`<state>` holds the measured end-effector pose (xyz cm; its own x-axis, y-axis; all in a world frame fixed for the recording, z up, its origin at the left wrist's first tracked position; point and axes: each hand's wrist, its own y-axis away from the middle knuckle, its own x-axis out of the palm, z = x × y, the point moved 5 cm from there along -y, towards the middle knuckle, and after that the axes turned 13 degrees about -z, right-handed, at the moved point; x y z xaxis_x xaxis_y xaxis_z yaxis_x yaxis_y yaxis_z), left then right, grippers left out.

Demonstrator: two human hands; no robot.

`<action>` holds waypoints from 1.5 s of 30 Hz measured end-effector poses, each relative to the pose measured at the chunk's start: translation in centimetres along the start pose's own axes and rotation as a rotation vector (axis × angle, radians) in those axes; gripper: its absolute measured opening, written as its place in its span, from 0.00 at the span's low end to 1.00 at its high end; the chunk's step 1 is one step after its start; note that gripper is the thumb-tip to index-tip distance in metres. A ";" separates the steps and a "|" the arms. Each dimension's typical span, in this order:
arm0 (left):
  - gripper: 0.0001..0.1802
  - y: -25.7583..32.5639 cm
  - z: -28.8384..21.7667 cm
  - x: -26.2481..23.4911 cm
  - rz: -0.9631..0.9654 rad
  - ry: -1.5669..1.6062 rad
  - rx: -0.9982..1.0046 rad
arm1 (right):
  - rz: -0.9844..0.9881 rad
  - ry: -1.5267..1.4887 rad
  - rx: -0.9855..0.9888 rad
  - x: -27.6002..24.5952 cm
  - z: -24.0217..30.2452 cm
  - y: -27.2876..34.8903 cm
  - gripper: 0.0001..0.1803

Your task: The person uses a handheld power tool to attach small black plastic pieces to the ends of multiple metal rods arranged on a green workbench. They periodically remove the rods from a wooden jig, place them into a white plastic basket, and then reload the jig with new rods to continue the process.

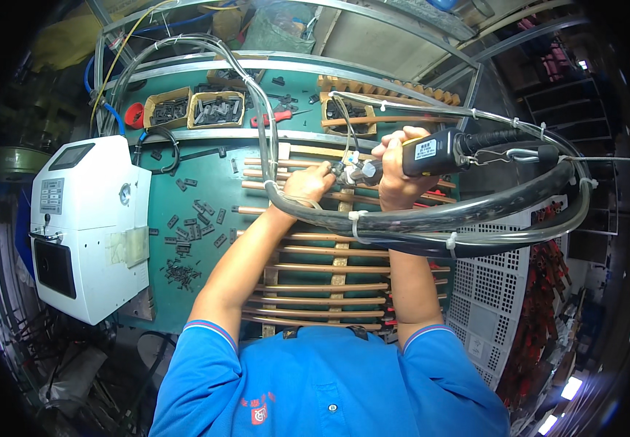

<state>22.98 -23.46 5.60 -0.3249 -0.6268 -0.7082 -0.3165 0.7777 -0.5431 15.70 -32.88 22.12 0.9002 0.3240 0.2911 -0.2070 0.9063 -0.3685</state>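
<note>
My right hand (402,171) is wrapped round a black power screwdriver (433,154) that lies nearly level, its metal nose (362,173) pointing left. Close to that nose, my left hand (309,183) has its fingers closed on the work over the copper-brown bars (315,299); what they pinch is too small to tell. Several of these bars lie side by side across notched wooden strips (339,271). A thick black hose bundle (468,226) loops in front of the screwdriver and crosses over my left wrist.
At the left stands a white boxy machine (85,226). Small black parts (192,231) and screws (182,274) lie loose on the green tabletop (173,295). Behind are cardboard boxes (216,109) of black pieces, a red-handled screwdriver (275,118) and a red cup (134,115). A white perforated panel (486,280) is at right.
</note>
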 end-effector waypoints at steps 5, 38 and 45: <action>0.06 0.1 0.1 0.2 -0.020 -0.006 0.005 | 0.004 -0.004 -0.044 -0.2 0.1 0.2 0.12; 0.08 0.1 0.3 0.1 -0.037 0.033 -0.086 | -0.008 0.091 -0.302 0.0 1.8 4.6 0.08; 0.09 0.6 0.8 1.3 -0.001 0.078 -0.161 | 0.060 0.120 -0.328 0.4 1.4 4.3 0.11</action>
<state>23.07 -23.78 4.07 -0.3909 -0.6345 -0.6668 -0.4534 0.7631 -0.4605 14.66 -28.50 21.86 0.9329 0.3219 0.1617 -0.1441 0.7449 -0.6515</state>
